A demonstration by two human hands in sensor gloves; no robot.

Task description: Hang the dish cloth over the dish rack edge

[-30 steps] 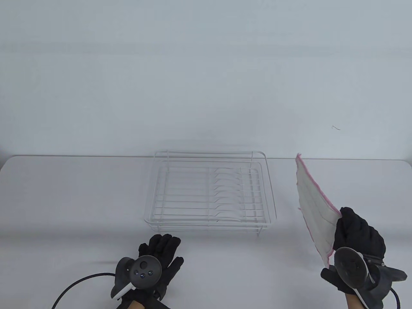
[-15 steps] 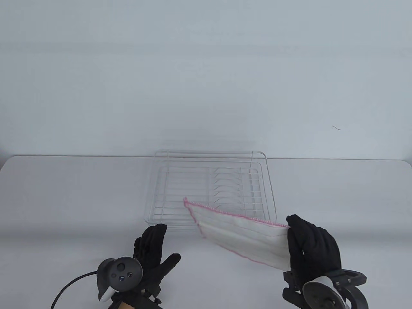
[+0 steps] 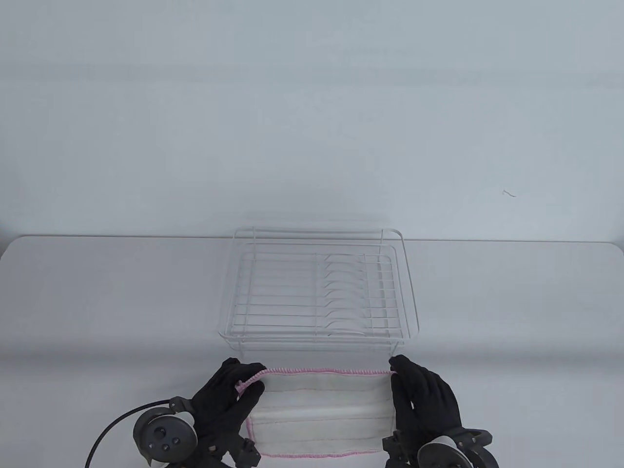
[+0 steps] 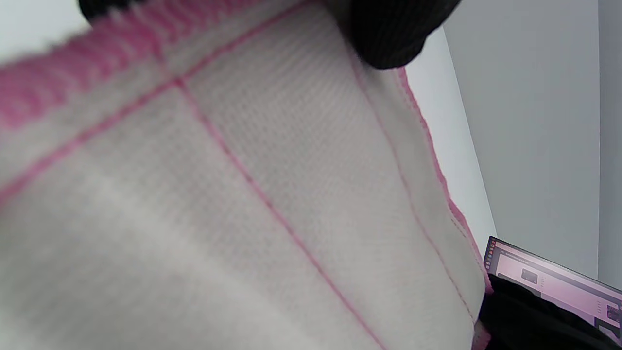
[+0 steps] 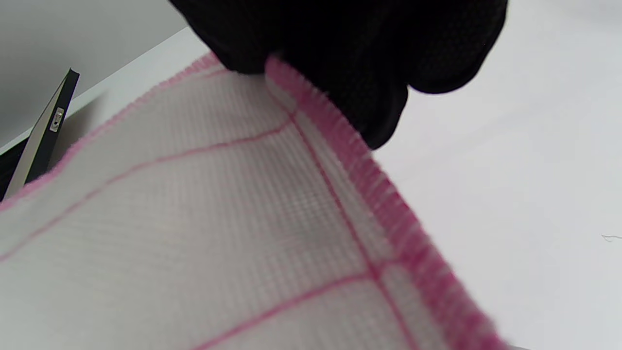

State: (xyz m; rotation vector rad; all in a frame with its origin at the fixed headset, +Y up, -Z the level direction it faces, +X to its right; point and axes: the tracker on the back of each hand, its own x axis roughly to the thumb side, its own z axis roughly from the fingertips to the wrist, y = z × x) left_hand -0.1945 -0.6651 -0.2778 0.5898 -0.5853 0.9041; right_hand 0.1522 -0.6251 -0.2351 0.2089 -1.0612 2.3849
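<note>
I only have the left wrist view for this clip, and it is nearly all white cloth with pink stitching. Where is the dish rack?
Observer: The dish rack stands just beyond the dish cloth, apart from it.
Operator: Is the cloth over the rack's edge yet?
Observer: No. It is stretched between both hands in front of the near rail.
Operator: Who holds which end?
Observer: The left hand pinches the far left corner; the right hand grips the far right corner.
</note>
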